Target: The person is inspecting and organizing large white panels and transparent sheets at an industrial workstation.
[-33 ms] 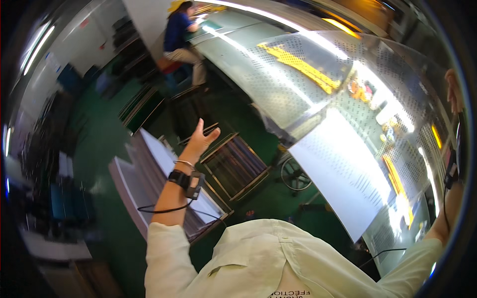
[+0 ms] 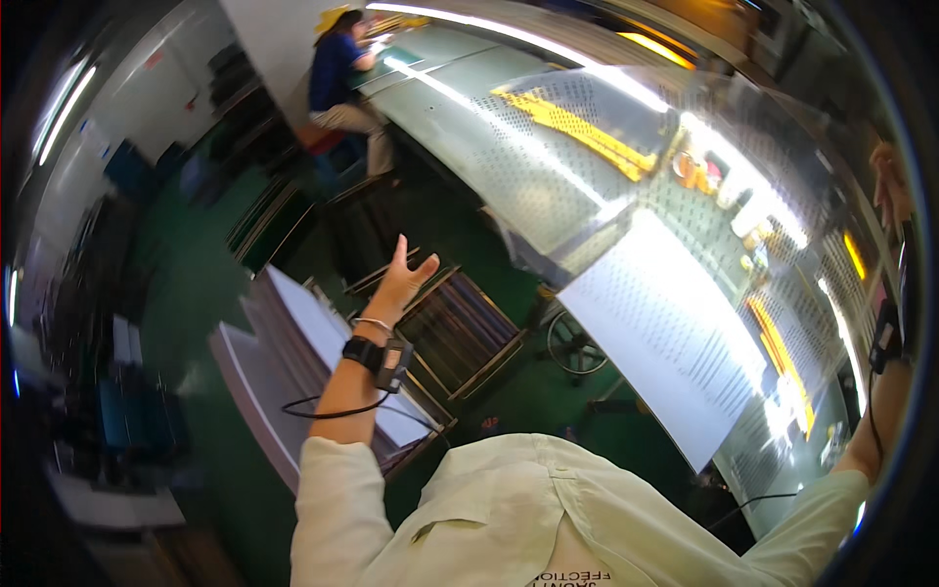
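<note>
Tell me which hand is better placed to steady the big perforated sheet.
Probably right: the right hand is up at the far edge of the perforated sheet, seemingly touching it. The left hand is open in mid-air above the rack of stacked panels, holding nothing.

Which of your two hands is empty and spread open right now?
The left hand, raised with fingers spread above the metal rack, holding nothing. The right hand is at the picture's edge, too blurred to judge.

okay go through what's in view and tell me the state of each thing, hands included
left hand: open, fingers spread, raised in the air, holding nothing
right hand: raised at the picture's edge, grip unclear
perforated metal sheet: large, tilted, shiny
wire rack: lying on the green floor
</note>
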A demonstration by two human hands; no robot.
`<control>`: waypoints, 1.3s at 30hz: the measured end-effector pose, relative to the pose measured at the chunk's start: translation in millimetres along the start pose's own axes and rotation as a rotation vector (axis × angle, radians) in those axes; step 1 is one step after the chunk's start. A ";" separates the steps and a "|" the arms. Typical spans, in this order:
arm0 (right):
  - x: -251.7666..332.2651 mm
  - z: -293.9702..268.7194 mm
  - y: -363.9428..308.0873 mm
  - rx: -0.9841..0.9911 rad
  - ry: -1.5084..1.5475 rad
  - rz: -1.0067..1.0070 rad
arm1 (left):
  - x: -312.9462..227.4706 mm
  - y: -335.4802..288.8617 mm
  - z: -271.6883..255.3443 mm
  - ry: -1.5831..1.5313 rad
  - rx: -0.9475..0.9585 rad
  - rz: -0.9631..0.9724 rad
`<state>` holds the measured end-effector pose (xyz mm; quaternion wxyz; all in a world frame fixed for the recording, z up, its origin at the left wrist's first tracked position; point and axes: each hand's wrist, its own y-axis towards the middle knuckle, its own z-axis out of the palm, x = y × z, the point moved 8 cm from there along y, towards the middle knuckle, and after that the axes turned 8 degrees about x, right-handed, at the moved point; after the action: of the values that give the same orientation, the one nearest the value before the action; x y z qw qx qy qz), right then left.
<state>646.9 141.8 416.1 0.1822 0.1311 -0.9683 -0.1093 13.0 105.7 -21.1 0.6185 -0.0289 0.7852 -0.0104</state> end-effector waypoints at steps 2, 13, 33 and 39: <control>-100.6 8.3 -28.8 -0.095 0.218 0.161 | -13.3 37.2 71.4 -0.115 0.124 0.048; -403.4 209.9 -205.6 -0.116 0.540 0.579 | 60.6 77.2 346.6 -0.231 0.637 -0.594; -476.0 311.9 -315.2 -0.308 0.140 0.792 | 119.0 111.7 344.8 -0.203 0.224 -0.726; -356.8 395.6 -497.4 -0.198 0.167 1.358 | 121.4 119.8 360.6 -0.152 0.272 -0.747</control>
<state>923.4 -156.9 -188.6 0.2952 -0.5135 -0.8042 -0.0487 331.2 225.2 -229.9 0.6265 -0.2309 0.6643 -0.3360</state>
